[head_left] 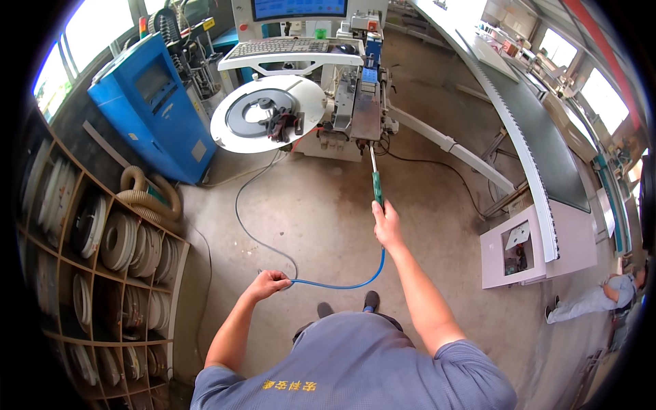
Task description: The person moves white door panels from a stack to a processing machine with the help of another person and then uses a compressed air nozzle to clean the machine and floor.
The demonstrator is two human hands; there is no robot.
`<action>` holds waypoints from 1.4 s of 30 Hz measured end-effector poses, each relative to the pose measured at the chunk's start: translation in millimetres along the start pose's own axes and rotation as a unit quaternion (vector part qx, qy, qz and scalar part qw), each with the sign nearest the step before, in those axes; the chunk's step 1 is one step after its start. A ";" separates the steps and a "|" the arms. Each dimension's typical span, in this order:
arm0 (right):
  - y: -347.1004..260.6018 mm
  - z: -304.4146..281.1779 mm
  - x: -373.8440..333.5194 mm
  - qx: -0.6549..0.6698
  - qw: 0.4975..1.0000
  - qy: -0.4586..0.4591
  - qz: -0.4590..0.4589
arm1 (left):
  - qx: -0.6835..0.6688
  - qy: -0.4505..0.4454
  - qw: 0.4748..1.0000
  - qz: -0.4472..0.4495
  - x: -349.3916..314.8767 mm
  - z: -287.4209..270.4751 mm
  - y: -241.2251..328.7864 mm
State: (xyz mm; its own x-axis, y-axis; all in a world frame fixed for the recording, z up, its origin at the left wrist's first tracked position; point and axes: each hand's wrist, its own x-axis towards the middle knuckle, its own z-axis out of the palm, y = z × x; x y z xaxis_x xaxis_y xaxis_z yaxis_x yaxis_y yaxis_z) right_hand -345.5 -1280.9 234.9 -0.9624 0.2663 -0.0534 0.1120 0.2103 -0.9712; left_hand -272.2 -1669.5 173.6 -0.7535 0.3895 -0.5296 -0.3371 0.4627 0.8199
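Observation:
My right hand (pixel 387 224) is wrapped round a green air blow gun (pixel 376 184), held out in front of me. Its slim silver nozzle points away from me, its tip close under the front end of the machine's metal head (pixel 365 117). From the gun's lower end a blue hose (pixel 345 286) sags in a curve to my left hand (pixel 270 283), whose fingers are pinched round it at waist height. Beyond that hand, a darker stretch of hose (pixel 247 229) loops over the floor up toward the machine. My fingers partly cover the gun's handle.
Left of the machine head sits a round white reel table (pixel 229 130), below a keyboard (pixel 280 48) and screen (pixel 301 8). A blue cabinet (pixel 154 109) and reel-filled shelves (pixel 179 273) stand left. On the right runs a long saw-toothed rail (pixel 523 147); a person (pixel 594 297) is farther off.

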 end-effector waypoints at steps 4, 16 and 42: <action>-18.4 6.7 16.3 -0.058 0.993 0.057 -0.083 | -0.019 0.002 1.000 0.001 -1.0 2.7 -2.7; 215.3 -52.3 -48.4 -0.084 0.951 -0.083 0.287 | -0.129 0.200 0.967 -0.084 -4.1 -60.8 -95.4; 485.7 -380.8 -539.8 0.150 0.800 0.210 0.542 | 0.141 -0.199 0.958 -0.151 191.3 425.7 -19.3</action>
State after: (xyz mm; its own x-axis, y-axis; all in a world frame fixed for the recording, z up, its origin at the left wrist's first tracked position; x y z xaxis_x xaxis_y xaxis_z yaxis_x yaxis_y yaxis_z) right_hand 322.6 -964.3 -119.6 -0.1662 0.4449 -0.8800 0.6988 -0.5765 -0.4235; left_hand -169.6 -1264.9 -36.1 -0.3515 0.4518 -0.8199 -0.2968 0.7768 0.5554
